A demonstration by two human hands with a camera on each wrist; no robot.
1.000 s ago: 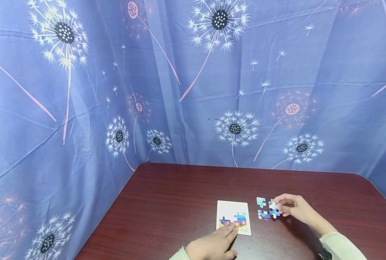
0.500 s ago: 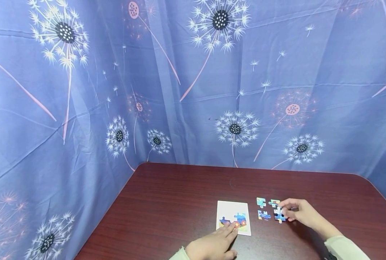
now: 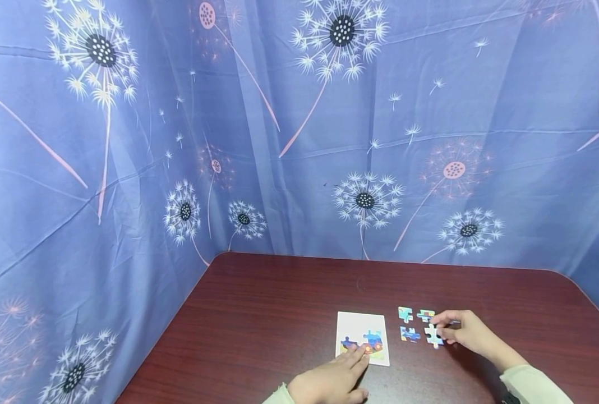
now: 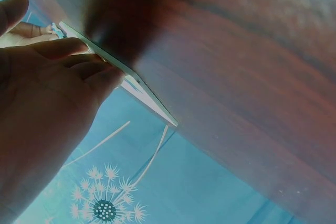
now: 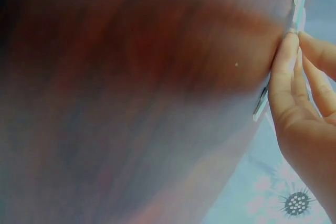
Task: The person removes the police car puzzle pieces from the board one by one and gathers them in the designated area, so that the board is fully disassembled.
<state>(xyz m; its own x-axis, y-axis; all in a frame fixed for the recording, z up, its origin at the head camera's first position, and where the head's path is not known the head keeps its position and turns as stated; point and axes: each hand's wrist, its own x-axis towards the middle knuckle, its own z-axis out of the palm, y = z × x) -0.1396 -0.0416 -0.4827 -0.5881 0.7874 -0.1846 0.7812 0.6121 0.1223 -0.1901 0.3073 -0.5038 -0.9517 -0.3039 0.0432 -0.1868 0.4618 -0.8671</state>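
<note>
My left hand [image 3: 332, 377] rests flat with straight fingers on the lower part of a puzzle board [image 3: 352, 321], a white card partly filled with a colourful train picture. In the left wrist view those fingers lie over the edge of the board [image 4: 152, 100]. My right hand [image 3: 468, 334] pinches a white and blue jigsaw piece [image 3: 433, 336] by its right side, between thumb and fingertips. Beside it lie three loose pieces: one at the back left [image 3: 405, 314], one just behind [image 3: 425, 315] and one to the left [image 3: 409, 334].
The dark red wooden table [image 3: 279, 314] carries everything. Another piece [image 5: 260, 106] shows past the right fingers in the right wrist view, mostly hidden in the head view. A blue dandelion-print curtain [image 3: 299, 196] hangs around the table's back and left edges.
My right hand has moved right with the pinched jigsaw piece, off the piece it overlapped, and that piece has turned to look whiter. The left hand has stayed put on the board.
</note>
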